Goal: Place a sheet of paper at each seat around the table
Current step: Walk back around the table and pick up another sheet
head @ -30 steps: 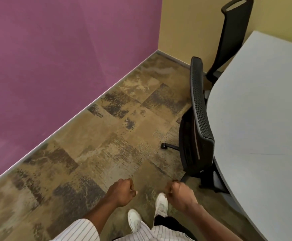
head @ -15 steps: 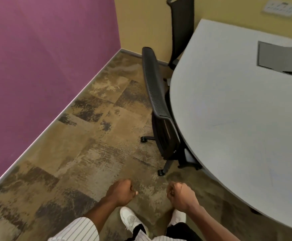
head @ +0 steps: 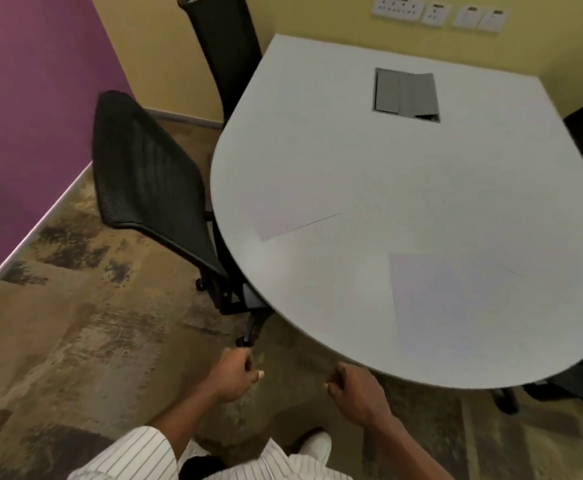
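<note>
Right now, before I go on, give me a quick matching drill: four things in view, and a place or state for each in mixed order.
Things:
1. nearer sheet of paper
2. floor-box lid
3. closest chair
4. wall sockets

Places or states:
A. set into the table near its far end
B. on the yellow wall above the table
C. flat on the table near its rounded end
D. at the table's left edge, black mesh back

Pairs: 1-C, 2-A, 3-D, 4-B
</note>
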The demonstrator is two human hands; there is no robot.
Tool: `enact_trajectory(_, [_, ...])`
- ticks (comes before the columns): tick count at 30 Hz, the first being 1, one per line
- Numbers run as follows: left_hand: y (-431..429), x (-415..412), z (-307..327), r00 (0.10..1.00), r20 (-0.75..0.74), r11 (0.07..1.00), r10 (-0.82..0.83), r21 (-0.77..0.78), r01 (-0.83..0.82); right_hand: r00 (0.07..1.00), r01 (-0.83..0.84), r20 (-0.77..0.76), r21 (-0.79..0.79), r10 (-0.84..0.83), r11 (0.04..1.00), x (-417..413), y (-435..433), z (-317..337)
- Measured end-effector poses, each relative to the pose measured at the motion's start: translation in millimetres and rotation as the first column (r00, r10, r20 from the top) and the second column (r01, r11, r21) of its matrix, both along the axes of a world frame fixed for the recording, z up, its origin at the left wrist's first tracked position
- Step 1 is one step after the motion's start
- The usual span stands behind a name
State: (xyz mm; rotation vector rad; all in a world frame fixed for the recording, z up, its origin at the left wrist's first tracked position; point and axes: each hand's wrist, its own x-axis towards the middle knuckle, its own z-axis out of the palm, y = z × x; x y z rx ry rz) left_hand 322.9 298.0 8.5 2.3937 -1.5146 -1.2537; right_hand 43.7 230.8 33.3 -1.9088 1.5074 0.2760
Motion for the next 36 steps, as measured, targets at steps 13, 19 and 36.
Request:
enact_trajectory(13, [-114, -141, 31, 0.971, 0.023, 0.971, -0.236, 0.025, 0.236, 0.942, 0.320, 0.102, 0.011, -0.319, 0.947, -151, -58, -21])
enact_trajectory(19, [-178, -162, 22, 0.972, -0.040, 0.971, -0.230, 0.060, 0.232, 0.904, 0.413, 0.112, 0.025, -0.413, 0.910, -166, -92, -17])
enact_trajectory(36, [-324, -243, -12, 0.799, -0.388, 0.876, 0.461, 0.343, -0.339, 0.741, 0.668, -0.052, -0.046, -0.669, 0.743, -223, -237, -5])
